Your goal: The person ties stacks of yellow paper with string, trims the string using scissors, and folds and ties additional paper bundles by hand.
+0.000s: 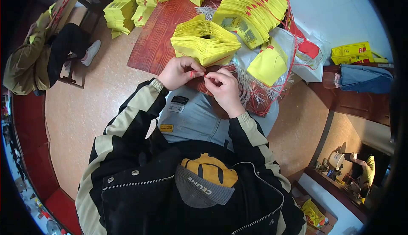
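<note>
Red wooden table [146,43]: stacks of folded yellow paper [205,50] on top; white strings [250,87] across near right corner.

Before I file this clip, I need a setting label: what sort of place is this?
Probably a small indoor workroom, perhaps in a home, used for handwork: stacks of folded yellow pieces stand on a red-brown table, and another person sits across the room with yellow material too.

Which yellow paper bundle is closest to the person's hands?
The yellow paper bundle with a dark hollow, directly beyond the fingers; the other yellow bundles sit farther off.
</note>
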Tool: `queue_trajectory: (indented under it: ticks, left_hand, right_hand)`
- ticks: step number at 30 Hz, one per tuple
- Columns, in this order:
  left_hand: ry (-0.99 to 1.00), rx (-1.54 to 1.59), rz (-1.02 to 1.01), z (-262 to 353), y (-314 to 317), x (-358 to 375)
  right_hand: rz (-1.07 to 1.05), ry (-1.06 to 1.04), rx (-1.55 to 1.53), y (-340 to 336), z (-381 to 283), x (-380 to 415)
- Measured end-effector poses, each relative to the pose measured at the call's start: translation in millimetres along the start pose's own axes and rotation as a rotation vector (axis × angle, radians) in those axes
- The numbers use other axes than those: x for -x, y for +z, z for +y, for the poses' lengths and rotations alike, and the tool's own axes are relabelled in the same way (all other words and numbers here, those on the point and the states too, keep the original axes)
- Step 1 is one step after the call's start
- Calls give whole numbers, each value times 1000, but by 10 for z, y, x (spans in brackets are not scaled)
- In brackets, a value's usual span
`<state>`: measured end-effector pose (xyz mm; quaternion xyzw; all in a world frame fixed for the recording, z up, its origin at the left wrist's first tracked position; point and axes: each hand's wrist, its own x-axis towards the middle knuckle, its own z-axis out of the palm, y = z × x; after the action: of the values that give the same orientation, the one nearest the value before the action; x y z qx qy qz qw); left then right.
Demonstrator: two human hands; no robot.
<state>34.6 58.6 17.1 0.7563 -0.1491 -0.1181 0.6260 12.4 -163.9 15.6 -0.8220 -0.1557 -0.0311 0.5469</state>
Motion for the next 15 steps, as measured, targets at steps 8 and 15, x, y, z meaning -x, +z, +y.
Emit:
queue_trajectory:
  ticks: [8, 15]
  left_hand:
    - [-40, 328, 153, -208, 203, 64]
    - [85, -158, 300, -54, 234, 86]
  right_hand:
    - [-16, -13, 50, 41, 77, -48]
    - [10, -68, -22, 3, -34, -176]
